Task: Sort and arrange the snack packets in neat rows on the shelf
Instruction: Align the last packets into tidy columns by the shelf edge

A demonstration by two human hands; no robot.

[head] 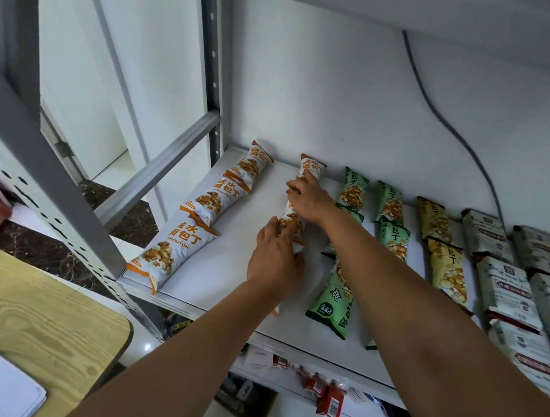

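- The white shelf [226,273] carries snack packets in rows that run front to back.
- A wooden table [45,313] stands at the lower left, beside the shelf frame.
- The grey packets [504,286] fill the right end in overlapping rows.
- The orange row [201,205] lies along the left edge, four packets overlapping.
- The green packets [331,297] and yellow packets [446,270] lie between the grey ones and the hands.
- The near orange packet [291,221] lies mid-shelf, under the left hand [274,258], whose relaxed, straight fingers press on it.
- The far orange packet [311,169] touches the back wall; the right hand [311,200] grasps it, fingers bent over its left edge.
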